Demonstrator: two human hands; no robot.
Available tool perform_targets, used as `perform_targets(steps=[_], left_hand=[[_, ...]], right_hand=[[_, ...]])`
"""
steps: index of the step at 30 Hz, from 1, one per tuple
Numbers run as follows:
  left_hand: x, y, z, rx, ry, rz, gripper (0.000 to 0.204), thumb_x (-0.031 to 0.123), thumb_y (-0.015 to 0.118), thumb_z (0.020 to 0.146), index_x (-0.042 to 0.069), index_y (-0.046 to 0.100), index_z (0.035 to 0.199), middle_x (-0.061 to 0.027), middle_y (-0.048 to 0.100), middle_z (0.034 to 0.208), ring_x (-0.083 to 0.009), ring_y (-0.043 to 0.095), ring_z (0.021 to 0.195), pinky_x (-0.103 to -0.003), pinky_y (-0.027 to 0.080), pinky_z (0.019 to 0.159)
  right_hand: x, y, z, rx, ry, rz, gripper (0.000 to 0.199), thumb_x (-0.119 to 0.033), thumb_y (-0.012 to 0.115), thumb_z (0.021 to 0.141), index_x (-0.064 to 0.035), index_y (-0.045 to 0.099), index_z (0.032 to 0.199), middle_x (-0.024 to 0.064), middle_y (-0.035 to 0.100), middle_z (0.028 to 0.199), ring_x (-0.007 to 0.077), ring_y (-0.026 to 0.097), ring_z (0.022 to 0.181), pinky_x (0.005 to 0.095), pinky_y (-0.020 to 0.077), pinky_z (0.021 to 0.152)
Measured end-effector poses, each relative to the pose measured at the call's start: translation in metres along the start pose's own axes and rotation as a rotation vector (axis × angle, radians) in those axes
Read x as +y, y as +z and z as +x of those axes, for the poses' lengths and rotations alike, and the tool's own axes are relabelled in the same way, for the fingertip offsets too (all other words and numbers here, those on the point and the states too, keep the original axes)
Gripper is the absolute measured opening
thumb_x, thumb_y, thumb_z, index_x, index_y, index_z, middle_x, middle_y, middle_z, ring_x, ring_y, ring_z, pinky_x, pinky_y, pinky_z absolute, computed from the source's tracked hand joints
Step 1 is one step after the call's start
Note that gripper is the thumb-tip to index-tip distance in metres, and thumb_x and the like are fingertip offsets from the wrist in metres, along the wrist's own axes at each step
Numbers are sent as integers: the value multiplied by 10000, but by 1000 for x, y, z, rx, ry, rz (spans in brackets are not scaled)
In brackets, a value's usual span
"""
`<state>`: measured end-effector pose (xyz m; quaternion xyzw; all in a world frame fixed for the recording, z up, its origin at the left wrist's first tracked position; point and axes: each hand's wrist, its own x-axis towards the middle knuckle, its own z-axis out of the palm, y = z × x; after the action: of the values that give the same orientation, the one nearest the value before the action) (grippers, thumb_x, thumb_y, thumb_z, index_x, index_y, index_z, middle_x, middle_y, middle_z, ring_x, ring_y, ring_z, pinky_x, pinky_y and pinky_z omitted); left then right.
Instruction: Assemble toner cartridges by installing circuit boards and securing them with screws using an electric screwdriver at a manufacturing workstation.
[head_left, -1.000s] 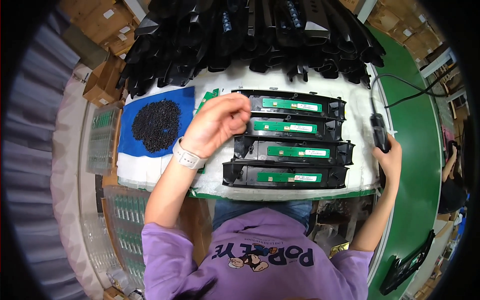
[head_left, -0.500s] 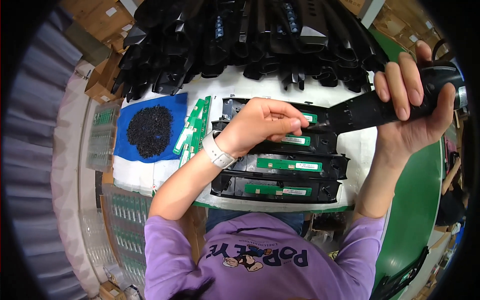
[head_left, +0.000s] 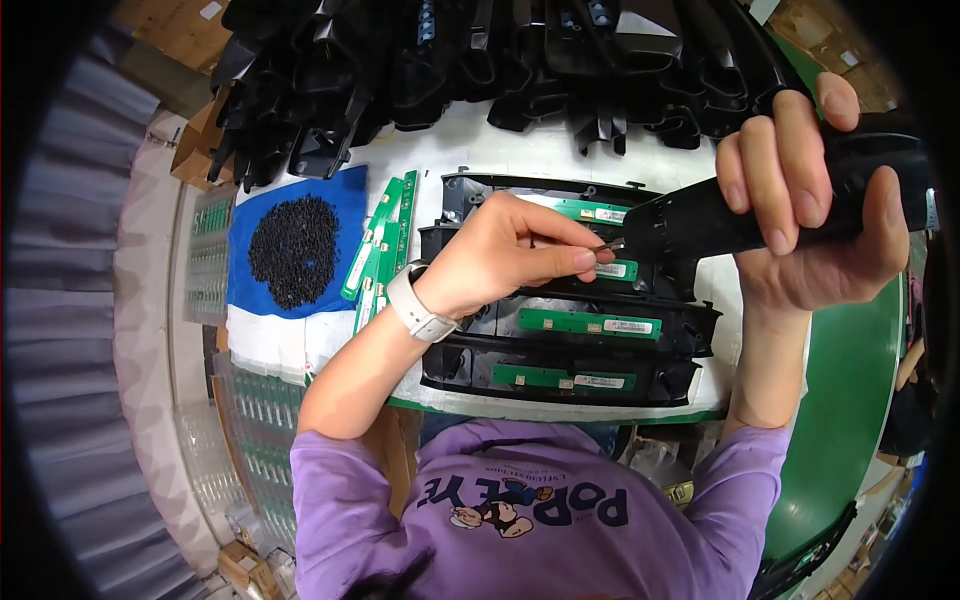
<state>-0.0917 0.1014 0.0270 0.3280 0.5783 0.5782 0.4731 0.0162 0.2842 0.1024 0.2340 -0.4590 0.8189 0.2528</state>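
My right hand (head_left: 800,200) is wrapped round a black power screwdriver (head_left: 672,222), held tilted with its bit pointing left. The thumb and forefinger of my left hand (head_left: 505,250) are pinched together at the tip of the metal bit (head_left: 614,244); whatever small thing is between them cannot be made out. Beneath both hands lie several long black plastic housings (head_left: 470,375) in rows. Each carries a narrow green circuit board (head_left: 590,324) with a white label. My left hand and the screwdriver partly cover the two far housings.
Small black screws (head_left: 292,250) lie heaped on a blue cloth (head_left: 345,200) at the left. Beside it sit loose green boards (head_left: 383,245). Black plastic parts (head_left: 420,85) are piled along the far side. Clear trays (head_left: 262,430) with boards stand left of the table.
My left fingertips and the screwdriver bit, apart before, have come together. The view has shifted slightly.
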Motion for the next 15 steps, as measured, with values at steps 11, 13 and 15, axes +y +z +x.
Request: perform_targets(steps=[11,13,15], left_hand=[[-7,3,-3,17,55,28,133,41,682,832,-38,704,936,-63,698,782,-43,601,676,-164,451,588],[-2,3,-5,21,23,-8,131,52,673,843,-32,704,940,-56,694,773,-33,586,659,-157,432,568],[5,3,-8,-36,16,5,133,72,660,862,-23,702,945,-41,687,760,-17,556,634,-149,398,540]], right_hand=[[1,7,-1,188,82,-68,287,-263,449,943,-14,479,1082,3,440,673,100,422,530,287,381,643],[0,5,1,169,48,-24,275,-255,456,944,-17,458,1081,0,434,678,99,427,549,287,375,638],[-2,0,3,163,96,29,279,-259,463,943,-19,446,1084,-3,430,678,97,424,545,286,374,636]])
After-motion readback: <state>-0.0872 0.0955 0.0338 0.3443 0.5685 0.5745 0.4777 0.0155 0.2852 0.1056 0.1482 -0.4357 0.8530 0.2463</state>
